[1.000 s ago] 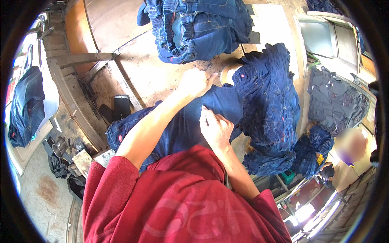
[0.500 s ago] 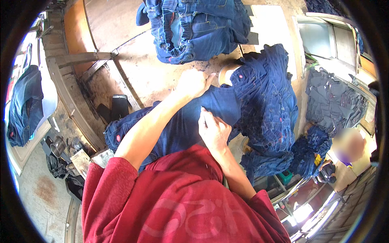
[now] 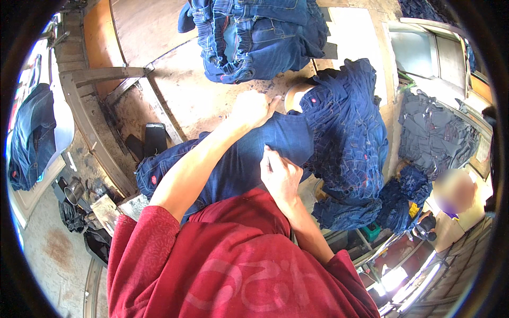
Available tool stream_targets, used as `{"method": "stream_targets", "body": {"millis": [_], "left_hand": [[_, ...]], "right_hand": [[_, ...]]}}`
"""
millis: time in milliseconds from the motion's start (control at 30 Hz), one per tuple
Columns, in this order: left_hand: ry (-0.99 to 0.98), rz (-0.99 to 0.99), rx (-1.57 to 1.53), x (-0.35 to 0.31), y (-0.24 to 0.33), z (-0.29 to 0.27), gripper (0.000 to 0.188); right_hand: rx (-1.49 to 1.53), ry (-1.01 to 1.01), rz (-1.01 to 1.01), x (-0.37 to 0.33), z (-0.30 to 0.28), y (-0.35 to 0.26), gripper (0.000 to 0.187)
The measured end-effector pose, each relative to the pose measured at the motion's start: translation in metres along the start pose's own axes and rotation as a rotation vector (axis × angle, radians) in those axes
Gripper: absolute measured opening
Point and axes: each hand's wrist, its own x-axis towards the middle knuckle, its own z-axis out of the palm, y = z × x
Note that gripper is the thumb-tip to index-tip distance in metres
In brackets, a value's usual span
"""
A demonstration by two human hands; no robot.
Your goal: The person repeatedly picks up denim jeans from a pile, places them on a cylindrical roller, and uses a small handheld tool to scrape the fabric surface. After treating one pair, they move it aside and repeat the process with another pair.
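Along the far edge of blue jeans (image 3: 236,159), a person's left hand (image 3: 252,109) is balled into a fist, thumb toward the right; whether cloth is caught inside, one cannot tell. Over the middle of the jeans, the right hand (image 3: 282,172) draws its fingers into a narrow pinch, though anything between the tips is too small to make out. The hands sit apart, likely to keep the denim between them flat and steady. The jeans stretch crosswise just beyond a red shirt (image 3: 233,254), probably for easy reach and a close look. Right of the jeans slumps a denim heap (image 3: 350,138), seemingly touching them, while a denim pile (image 3: 275,45) rests past them on the bench (image 3: 196,95), perhaps set there to leave elbow room. Off their far right corner, a pale disc (image 3: 291,98) shows, partly covered.
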Motion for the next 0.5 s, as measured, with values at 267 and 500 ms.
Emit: {"method": "stream_targets", "body": {"millis": [267, 500], "left_hand": [[0.038, 0.042, -0.027, 0.0, -0.005, 0.007, 0.061], [0.066, 0.097, 0.033, 0.001, 0.004, -0.01, 0.059]], "right_hand": [[-0.06, 0.02, -0.008, 0.005, 0.006, 0.0, 0.011], [0.205, 0.039, 0.231, -0.002, -0.019, -0.004, 0.015]]}}
